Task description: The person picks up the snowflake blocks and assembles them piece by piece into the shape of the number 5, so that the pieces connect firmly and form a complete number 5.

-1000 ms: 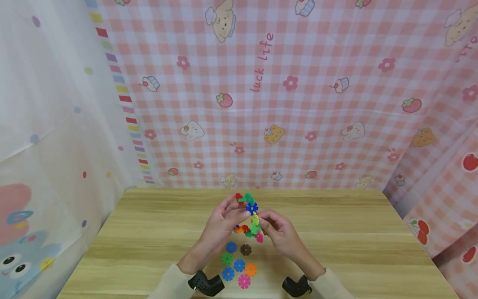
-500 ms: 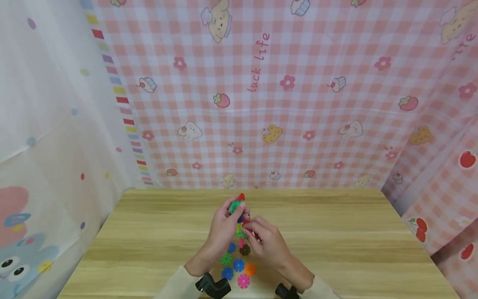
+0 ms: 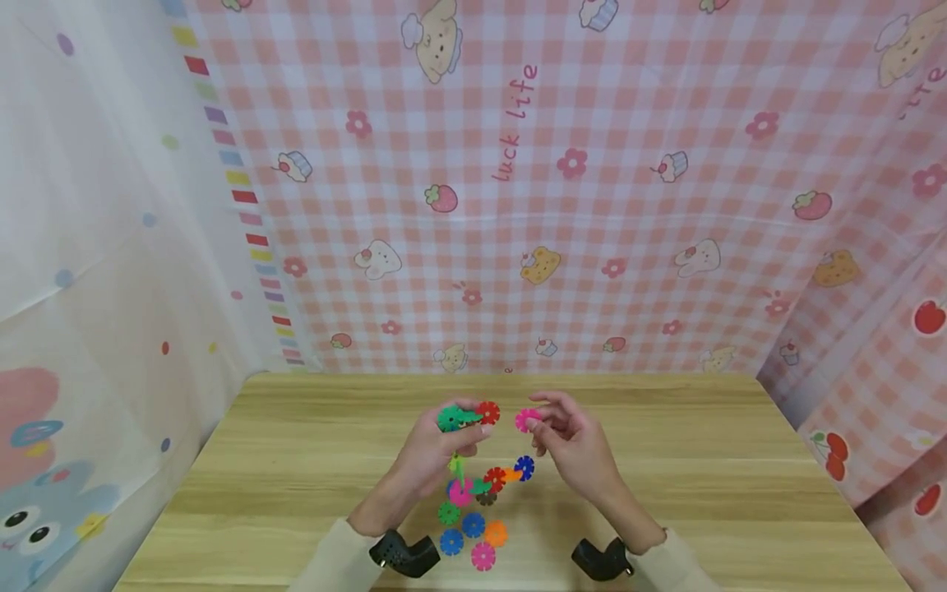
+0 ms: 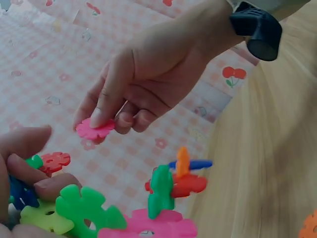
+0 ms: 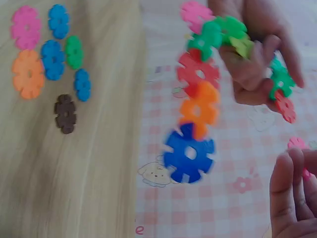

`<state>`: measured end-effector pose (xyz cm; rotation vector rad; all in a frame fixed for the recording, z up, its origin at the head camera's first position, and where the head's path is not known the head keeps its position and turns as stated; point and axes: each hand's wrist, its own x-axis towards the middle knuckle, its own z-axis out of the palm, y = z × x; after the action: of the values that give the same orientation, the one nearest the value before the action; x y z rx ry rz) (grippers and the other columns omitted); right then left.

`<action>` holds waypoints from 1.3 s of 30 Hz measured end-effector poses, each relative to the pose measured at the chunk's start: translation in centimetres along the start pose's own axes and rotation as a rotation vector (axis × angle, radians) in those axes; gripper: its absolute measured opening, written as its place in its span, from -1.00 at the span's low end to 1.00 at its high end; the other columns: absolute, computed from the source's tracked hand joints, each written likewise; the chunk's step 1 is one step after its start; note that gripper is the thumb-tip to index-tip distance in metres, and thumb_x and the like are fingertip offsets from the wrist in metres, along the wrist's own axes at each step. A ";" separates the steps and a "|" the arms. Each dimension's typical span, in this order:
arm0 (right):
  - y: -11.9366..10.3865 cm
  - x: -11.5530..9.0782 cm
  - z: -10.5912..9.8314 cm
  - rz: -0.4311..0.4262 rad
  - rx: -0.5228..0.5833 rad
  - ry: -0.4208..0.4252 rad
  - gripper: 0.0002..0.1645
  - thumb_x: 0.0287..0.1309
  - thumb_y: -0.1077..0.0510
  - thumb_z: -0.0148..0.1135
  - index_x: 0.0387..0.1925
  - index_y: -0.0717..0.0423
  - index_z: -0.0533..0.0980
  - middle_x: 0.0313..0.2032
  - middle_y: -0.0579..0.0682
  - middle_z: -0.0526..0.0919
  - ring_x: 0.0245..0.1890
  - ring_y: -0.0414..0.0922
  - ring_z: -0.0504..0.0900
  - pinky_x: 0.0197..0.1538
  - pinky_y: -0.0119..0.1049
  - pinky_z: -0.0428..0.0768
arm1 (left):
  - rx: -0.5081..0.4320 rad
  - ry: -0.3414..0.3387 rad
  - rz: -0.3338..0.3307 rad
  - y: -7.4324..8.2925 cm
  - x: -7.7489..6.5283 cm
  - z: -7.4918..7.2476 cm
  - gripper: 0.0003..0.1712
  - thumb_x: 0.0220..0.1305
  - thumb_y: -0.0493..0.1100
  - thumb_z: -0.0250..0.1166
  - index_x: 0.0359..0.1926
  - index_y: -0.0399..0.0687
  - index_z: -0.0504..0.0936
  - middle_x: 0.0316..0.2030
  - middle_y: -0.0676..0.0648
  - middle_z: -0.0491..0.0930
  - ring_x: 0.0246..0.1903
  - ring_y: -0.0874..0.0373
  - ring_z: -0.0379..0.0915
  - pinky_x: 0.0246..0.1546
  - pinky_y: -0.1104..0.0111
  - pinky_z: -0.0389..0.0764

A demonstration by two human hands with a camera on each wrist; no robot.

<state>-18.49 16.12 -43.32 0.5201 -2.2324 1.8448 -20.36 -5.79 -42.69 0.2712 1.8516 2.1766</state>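
Observation:
My left hand [image 3: 429, 448] grips a chain of interlocked plastic snowflake discs, with the middle of the chain hidden by the fingers. A red disc [image 3: 487, 413] and a green disc [image 3: 450, 418] stick out at its top end. Below the hand the chain runs through a yellow disc [image 4: 47, 217], green ones and a pink one, then red and orange, to a dark blue disc [image 5: 189, 153] at the lower end. My right hand [image 3: 577, 448] pinches a single pink disc [image 4: 95, 129] between thumb and fingers. This disc is apart from the chain, just right of the red disc.
Loose discs lie on the wooden table [image 3: 688, 485] below the hands: a brown one [image 5: 65, 114], an orange one [image 5: 28, 74], a pink one [image 5: 26, 27], a green one [image 5: 74, 52] and several blue ones [image 5: 53, 60]. A pink checked cloth [image 3: 473, 247] hangs behind the table.
My right hand has moved right, away from the chain, and the pink disc in its fingers now shows plainly. The chain has turned in my left hand, its dark blue end swinging out to the right.

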 end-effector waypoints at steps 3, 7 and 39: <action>-0.3 0.2 -0.3 0.008 0.055 -0.032 -0.77 0.31 0.36 0.19 -0.01 0.27 0.52 -0.27 0.22 0.69 -0.44 -0.02 0.66 -0.34 -0.23 0.70 | -0.015 -0.054 -0.008 -0.1 -0.1 0.0 -0.65 0.28 -0.28 0.34 0.03 -0.31 0.50 -0.30 0.03 0.54 -0.47 0.23 0.32 -0.41 0.47 0.43; -0.4 0.3 -0.5 -0.028 0.079 -0.098 -0.84 0.33 0.36 0.17 -0.08 0.28 0.52 -0.20 0.24 0.69 -0.34 -0.03 0.68 -0.23 -0.20 0.71 | -0.051 -0.117 -0.008 -0.1 -0.2 0.0 -0.81 0.34 -0.27 0.28 -0.08 -0.22 0.53 -0.40 0.05 0.47 -0.61 0.28 0.16 -0.54 0.51 0.27; -0.4 0.9 -2.0 -0.435 -0.120 -0.411 -0.77 0.22 0.45 0.23 -0.15 0.20 0.67 -0.28 0.04 0.76 -0.32 -0.14 0.73 -0.20 -0.28 0.71 | 0.085 -0.325 -0.122 0.2 -0.7 -0.5 -0.80 0.25 -0.23 0.36 -0.20 -0.28 0.59 -0.43 0.01 0.62 -0.67 0.25 0.35 -0.56 0.45 0.51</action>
<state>-19.25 17.84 -42.25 1.3398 -2.2035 1.4714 -19.84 -6.48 -42.59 0.4840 1.7298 1.8497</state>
